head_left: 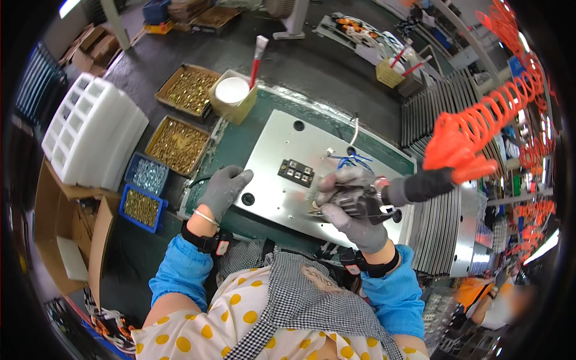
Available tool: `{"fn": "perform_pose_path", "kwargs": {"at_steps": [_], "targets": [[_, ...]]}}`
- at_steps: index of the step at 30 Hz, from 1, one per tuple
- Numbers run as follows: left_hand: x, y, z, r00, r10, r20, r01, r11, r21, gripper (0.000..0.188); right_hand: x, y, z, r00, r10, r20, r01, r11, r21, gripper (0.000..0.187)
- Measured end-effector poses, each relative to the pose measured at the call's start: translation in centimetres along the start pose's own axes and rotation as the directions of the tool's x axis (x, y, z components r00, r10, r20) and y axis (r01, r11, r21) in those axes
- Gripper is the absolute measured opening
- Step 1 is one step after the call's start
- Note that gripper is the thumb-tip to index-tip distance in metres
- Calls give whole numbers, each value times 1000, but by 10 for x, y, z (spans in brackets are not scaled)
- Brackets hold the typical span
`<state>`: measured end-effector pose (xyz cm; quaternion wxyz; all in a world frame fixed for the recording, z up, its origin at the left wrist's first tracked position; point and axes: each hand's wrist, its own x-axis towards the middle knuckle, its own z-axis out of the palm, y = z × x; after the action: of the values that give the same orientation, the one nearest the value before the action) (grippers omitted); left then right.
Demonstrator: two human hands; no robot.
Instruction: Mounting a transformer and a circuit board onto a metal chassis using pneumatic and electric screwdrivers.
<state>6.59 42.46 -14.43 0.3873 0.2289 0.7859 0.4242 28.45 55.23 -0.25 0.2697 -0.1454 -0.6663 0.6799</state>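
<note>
My right hand [360,231], in a grey glove, is closed around a dark air screwdriver [355,203], blurred by motion. Its black rear end joins a coiled orange air hose [501,117]. Beneath it lies a flat silver metal plate [273,156] with black round fittings near its corners. A black rectangular terminal module [296,173] with metal contacts sits mid-plate, left of the screwdriver. Blue wires [351,161] and a white cable are at the plate's far right. At the plate's left edge rests my left hand [223,191], gloved in grey, fingers loosely extended, holding nothing visible.
Left of the green worktable [225,141] stand boxes of brass-coloured parts [178,144], blue bins of small fasteners [143,207] and white foam blocks [90,135]. A tub with a white lid and a red-handled brush [257,63] sits at the far-left corner. Stacked metal panels [441,231] are at right.
</note>
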Motion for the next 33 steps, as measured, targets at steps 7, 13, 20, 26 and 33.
{"fn": "perform_pose_path", "kwargs": {"at_steps": [7,13,20,26,33], "targets": [[-5,10,4,999,26,-20,-28,998,-56,41,-17,-60,-25,975,-220,-46,224,950,215,50],[-1,16,9,997,60,-42,-54,989,141,44,-51,-79,-82,872,-231,-432,272,962,35,44],[2,20,22,996,12,-88,-5,996,86,56,-35,-4,-109,705,-200,-680,322,945,57,35],[-5,27,30,995,6,-104,-5,1000,12,52,-12,19,-116,727,-94,-680,272,949,159,45],[-5,25,32,996,-30,-82,27,999,-39,51,-20,20,-118,781,-250,-573,278,960,-41,46]]}}
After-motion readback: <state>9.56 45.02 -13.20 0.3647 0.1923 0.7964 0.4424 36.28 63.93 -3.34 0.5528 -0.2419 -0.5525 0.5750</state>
